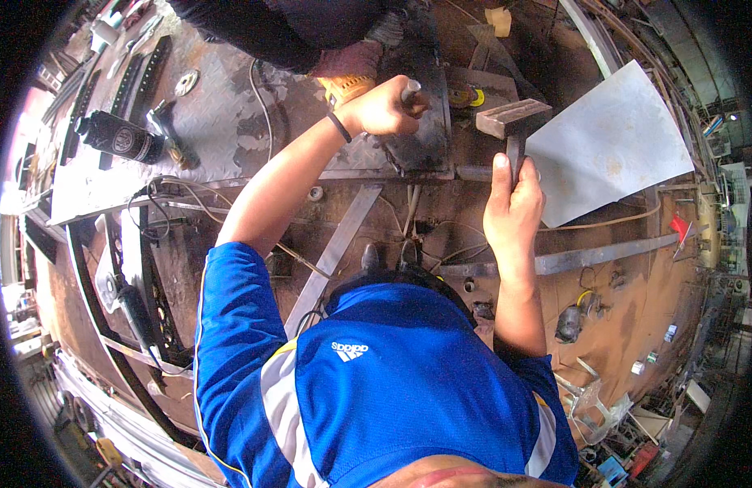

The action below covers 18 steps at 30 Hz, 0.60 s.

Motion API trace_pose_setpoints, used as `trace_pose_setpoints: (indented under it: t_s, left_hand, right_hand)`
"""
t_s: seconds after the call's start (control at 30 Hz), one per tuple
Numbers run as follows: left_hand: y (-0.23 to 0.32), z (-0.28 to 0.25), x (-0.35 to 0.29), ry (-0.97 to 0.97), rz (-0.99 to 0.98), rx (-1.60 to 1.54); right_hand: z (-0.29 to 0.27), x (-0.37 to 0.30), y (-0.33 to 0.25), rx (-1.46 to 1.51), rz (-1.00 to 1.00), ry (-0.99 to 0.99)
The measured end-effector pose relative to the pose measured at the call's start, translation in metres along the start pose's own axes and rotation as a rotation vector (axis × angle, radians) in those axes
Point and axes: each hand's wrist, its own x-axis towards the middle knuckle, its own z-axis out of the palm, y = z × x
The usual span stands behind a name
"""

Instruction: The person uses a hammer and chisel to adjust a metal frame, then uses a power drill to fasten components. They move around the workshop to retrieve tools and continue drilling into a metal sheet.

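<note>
Steel everywhere — a dark metal block [425, 122] lies on the edge of a checker-plate workbench [221, 122]. The left hand [388, 106] is clenched around a short chisel-like tool [410, 91] whose top shows above the fist, set against the block. The right hand [512, 207] grips the handle of a square-headed hammer [514, 119], its head raised just right of the block. Beyond, a co-worker's gloved hand [351, 63] rests near the block — a grey metal sheet [608, 146] lies to the right.
</note>
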Motion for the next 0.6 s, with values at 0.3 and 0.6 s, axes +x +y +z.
trace_pose_setpoints:
  t_s: [0.3,0.6]
  left_hand:
    - [-0.008,0.010,-0.002,-0.007,0.053,0.085]
    - [0.018,0.012,0.007,-0.190,-0.163,0.294]
  right_hand:
    - [-0.047,0.017,-0.051,0.401,-0.197,0.188]
    - [0.019,-0.007,-0.007,-0.153,0.063,-0.097]
